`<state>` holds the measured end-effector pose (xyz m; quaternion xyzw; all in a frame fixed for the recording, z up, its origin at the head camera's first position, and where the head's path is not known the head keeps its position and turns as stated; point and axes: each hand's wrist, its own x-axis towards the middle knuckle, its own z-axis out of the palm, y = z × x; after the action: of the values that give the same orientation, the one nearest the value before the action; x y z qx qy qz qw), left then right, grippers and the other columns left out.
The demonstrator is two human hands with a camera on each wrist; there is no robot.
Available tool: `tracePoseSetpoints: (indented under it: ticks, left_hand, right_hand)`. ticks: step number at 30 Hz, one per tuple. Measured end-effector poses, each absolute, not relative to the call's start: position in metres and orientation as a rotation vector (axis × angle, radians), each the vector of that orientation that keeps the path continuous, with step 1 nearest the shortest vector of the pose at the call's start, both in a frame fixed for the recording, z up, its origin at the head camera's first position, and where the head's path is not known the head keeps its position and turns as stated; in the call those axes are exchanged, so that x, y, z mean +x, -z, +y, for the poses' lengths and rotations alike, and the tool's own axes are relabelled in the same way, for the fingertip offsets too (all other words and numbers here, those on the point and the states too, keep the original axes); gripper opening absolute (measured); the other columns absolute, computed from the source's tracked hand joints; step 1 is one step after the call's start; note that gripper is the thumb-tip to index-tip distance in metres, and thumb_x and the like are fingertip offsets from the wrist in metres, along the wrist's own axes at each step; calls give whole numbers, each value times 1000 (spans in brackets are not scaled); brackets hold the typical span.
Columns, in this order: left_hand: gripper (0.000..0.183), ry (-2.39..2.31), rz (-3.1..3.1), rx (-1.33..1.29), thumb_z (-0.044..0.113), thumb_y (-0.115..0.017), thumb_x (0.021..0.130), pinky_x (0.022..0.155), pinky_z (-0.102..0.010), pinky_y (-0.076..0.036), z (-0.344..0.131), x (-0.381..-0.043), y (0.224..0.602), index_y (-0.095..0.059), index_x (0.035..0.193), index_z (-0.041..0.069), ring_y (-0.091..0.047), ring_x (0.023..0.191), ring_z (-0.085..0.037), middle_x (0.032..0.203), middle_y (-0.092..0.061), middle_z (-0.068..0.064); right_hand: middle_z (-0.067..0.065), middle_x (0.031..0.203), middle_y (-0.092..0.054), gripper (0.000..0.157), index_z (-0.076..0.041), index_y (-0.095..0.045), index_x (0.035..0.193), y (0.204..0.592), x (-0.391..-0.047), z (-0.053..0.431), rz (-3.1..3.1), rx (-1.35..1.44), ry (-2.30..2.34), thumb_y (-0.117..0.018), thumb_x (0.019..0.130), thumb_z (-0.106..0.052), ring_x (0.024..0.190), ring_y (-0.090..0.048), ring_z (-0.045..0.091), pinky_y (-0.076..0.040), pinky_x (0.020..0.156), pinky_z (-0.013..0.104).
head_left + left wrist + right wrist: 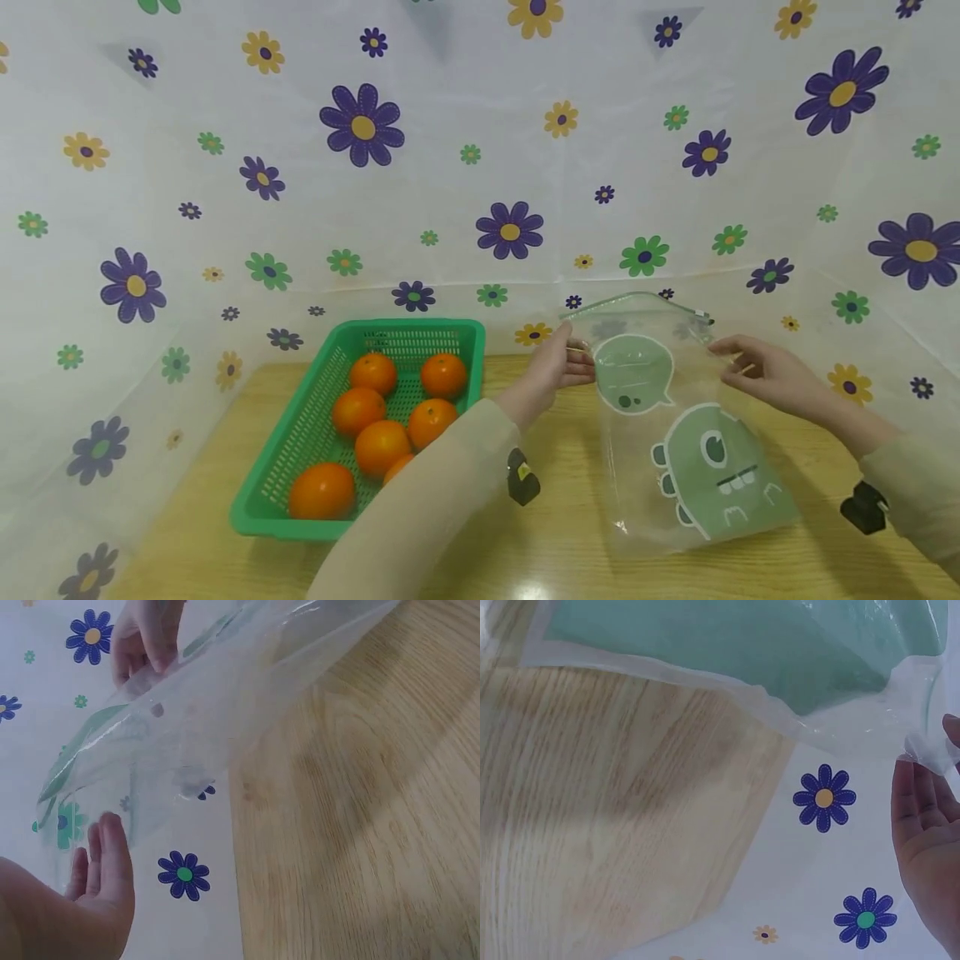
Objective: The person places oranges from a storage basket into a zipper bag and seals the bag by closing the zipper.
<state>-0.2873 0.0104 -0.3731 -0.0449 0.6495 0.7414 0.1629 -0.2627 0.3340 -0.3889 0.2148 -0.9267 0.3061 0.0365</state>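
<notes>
Head view: sleeve (431,500) overlaps green basket (412,323); left fingers (579,369) straight, right fingers (738,342) pinching bag (686,446).

A clear slider bag (690,442), printed with a green one-eyed monster and speech bubble, is held up slightly aslant at the right half of the wooden surface (555,533), bowed green-trimmed top toward the far edge.

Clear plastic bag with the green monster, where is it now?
In the head view, right of centre, the clear plastic bag is between the left hand and the right hand, right of the green rectangular plastic basket.
</notes>
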Motion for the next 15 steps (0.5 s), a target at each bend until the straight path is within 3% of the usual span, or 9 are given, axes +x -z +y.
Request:
tracePoseSetpoints:
  ticks: [3,5,7,10,13,15]
  left_hand:
    - [69,-2205,1714,-147,46,-22,116,109,-53,-57,8,-287,367,-55,138,-10,-75,107,-42,121,-72,-34]
    - [74,-2242,1622,-167,51,-18,115,112,-56,-54,6,-287,363,-49,145,-9,-68,124,-51,133,-65,-39]
    - [78,-2245,1568,-171,54,-15,114,113,-57,-52,4,-287,360,-41,154,-7,-63,130,-53,136,-61,-41]
    - [83,-2164,1574,-180,60,-14,112,107,-52,-58,-1,-287,356,-30,162,-5,-75,112,-48,135,-61,-41]
    - [87,-2060,1614,-149,64,-13,111,82,-39,-67,-5,-285,355,-29,162,-5,-80,78,-31,133,-61,-41]
    - [89,-2009,1627,-93,66,-11,110,67,-31,-65,-8,-283,355,-34,160,-4,-74,63,-20,133,-60,-41]
  right_hand:
    - [30,136,-65,38,3,-62,137,385,-265,334,-2867,656,-920,-68,101,-3,96,-56,-13,-57,78,14]
    - [30,135,-65,38,3,-62,137,383,-267,333,-2869,668,-912,-69,100,-2,97,-60,-8,-56,79,13]
    - [29,135,-65,38,2,-63,136,381,-268,332,-2865,686,-906,-69,99,-1,99,-65,1,-57,79,13]
    - [28,135,-65,37,0,-64,135,379,-269,329,-2839,723,-898,-69,99,0,101,-71,20,-61,80,20]
    - [27,134,-65,37,-1,-65,134,377,-269,325,-2814,760,-896,-69,98,2,104,-72,36,-63,80,23]
    - [26,134,-64,36,-1,-65,134,376,-270,322,-2800,780,-892,-69,98,2,108,-71,41,-63,82,25]
